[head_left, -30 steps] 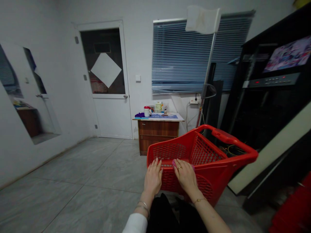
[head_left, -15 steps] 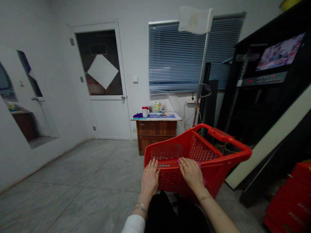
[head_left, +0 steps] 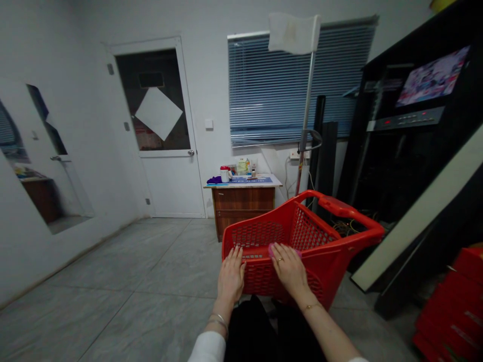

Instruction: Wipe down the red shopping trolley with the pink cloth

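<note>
In front of me stands a red plastic shopping cart (head_left: 328,259) with lattice sides, its handle off to the right. My left hand (head_left: 231,276) holds the near rim at the left end, fingers laid over the top and thumb on the near side. To its right, my right hand (head_left: 290,269) presses a pink cloth (head_left: 271,249) onto the same rim. Most of the cloth is hidden under the palm and fingers; a bit shows at either side of them.
Behind the cart is a wooden cabinet (head_left: 245,198) with bottles and a purple cloth (head_left: 215,179) on top. A pole with a white flag (head_left: 292,34) rises beside it. At right are a black rack (head_left: 407,151), a leaning pale board (head_left: 418,211) and red boxes (head_left: 453,301).
My right hand has slid left along the rim with the pink cloth, closer to my left hand. My left hand stays at its place on the rim. The view has shifted slightly.
</note>
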The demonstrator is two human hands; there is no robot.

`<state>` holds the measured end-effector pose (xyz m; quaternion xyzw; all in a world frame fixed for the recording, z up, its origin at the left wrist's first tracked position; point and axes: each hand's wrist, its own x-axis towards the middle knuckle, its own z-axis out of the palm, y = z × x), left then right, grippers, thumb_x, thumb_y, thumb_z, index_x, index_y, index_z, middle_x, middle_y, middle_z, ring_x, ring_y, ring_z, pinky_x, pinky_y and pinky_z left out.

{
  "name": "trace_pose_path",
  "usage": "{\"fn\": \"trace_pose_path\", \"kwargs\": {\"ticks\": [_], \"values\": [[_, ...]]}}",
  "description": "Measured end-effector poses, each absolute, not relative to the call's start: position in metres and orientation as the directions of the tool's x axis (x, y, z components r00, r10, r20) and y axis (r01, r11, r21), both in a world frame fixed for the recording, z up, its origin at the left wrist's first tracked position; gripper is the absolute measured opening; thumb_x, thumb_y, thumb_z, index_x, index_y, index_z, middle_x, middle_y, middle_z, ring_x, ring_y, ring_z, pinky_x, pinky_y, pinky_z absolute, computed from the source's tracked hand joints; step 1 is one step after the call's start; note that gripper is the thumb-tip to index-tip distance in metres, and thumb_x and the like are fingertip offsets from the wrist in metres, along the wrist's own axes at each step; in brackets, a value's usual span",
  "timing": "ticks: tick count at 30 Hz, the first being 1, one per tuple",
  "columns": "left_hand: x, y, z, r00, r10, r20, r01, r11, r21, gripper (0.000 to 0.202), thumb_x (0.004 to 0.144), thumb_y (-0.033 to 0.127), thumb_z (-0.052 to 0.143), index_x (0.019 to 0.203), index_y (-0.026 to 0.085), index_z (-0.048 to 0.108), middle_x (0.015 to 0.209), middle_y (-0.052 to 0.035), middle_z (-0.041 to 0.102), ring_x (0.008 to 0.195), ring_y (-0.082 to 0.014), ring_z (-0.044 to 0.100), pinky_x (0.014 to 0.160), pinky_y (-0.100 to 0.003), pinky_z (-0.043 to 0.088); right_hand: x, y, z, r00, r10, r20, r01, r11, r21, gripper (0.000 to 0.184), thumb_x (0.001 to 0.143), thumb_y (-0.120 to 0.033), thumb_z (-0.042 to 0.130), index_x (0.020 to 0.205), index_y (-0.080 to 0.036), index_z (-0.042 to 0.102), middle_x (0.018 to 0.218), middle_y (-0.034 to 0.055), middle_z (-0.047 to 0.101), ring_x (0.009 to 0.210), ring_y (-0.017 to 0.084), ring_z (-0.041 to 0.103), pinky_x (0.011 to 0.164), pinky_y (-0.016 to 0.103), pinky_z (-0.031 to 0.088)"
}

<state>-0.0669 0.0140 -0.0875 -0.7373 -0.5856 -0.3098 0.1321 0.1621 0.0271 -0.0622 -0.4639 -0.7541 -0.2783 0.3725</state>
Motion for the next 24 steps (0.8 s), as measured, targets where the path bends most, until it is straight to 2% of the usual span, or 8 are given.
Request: {"fn": "trace_pose_path", "kwargs": {"ticks": [5, 9, 13, 17, 20, 24], "values": [[-0.053, 0.011, -0.089, 0.092, 0.764, 0.638, 0.951, -0.257, 0.171, 0.050, 0.100, 0.028, 0.036, 0.150, 0.021, 0.035, 0.155, -0.0091, 0.040, 0.145, -0.0225, 0.032, 0.113, -0.044, 0.037, 0.160, 0.028, -0.062, -0.203, 0.509, 0.836, 0.934, 0.358, 0.009, 0.034, 0.097, -0.024, 0.045, 0.124, -0.019, 0.066, 0.124, 0.0099, 0.068, 0.115, 0.024, 0.057, 0.106, 0.043, 0.034], [-0.055, 0.011, -0.090, 0.092, 0.769, 0.632, 0.953, -0.252, 0.167, 0.048, 0.101, 0.028, 0.034, 0.149, 0.020, 0.036, 0.155, -0.0084, 0.040, 0.145, -0.0224, 0.032, 0.113, -0.044, 0.038, 0.105, 0.029, -0.069, -0.251, 0.532, 0.809, 0.904, 0.428, -0.001, 0.031, 0.097, -0.029, 0.050, 0.119, -0.019, 0.068, 0.123, 0.0103, 0.068, 0.112, 0.023, 0.059, 0.104, 0.041, 0.037], [-0.064, 0.012, -0.088, 0.114, 0.785, 0.609, 0.947, -0.270, 0.171, 0.049, 0.101, 0.028, 0.033, 0.150, 0.021, 0.034, 0.155, -0.0077, 0.040, 0.144, -0.0217, 0.033, 0.112, -0.043, 0.039, 0.121, 0.031, -0.066, -0.306, 0.513, 0.802, 0.886, 0.461, 0.043, 0.035, 0.098, -0.025, 0.046, 0.128, -0.021, 0.063, 0.128, 0.0089, 0.066, 0.114, 0.021, 0.059, 0.104, 0.039, 0.038], [-0.060, 0.012, -0.089, 0.118, 0.778, 0.617, 0.939, -0.290, 0.186, 0.050, 0.101, 0.028, 0.033, 0.150, 0.021, 0.033, 0.155, -0.0088, 0.041, 0.144, -0.0227, 0.034, 0.112, -0.045, 0.038, 0.175, 0.035, -0.060, -0.247, 0.494, 0.834, 0.925, 0.377, 0.050, 0.036, 0.098, -0.024, 0.044, 0.129, -0.020, 0.062, 0.131, 0.0090, 0.064, 0.118, 0.023, 0.057, 0.107, 0.042, 0.036], [-0.053, 0.012, -0.090, 0.087, 0.769, 0.634, 0.946, -0.263, 0.190, 0.050, 0.101, 0.028, 0.033, 0.150, 0.020, 0.034, 0.155, -0.0091, 0.040, 0.144, -0.0232, 0.033, 0.113, -0.046, 0.038, 0.169, 0.036, -0.063, -0.190, 0.472, 0.861, 0.943, 0.331, 0.026, 0.034, 0.098, -0.023, 0.044, 0.125, -0.017, 0.064, 0.129, 0.0099, 0.065, 0.116, 0.024, 0.058, 0.107, 0.043, 0.036], [-0.053, 0.013, -0.092, 0.078, 0.762, 0.642, 0.961, -0.230, 0.156, 0.049, 0.101, 0.029, 0.033, 0.149, 0.020, 0.036, 0.154, -0.0081, 0.041, 0.144, -0.0229, 0.034, 0.115, -0.045, 0.035, 0.107, 0.035, -0.073, -0.228, 0.476, 0.849, 0.906, 0.423, 0.006, 0.031, 0.098, -0.025, 0.047, 0.120, -0.017, 0.067, 0.124, 0.0090, 0.068, 0.111, 0.022, 0.060, 0.106, 0.040, 0.036]]}}
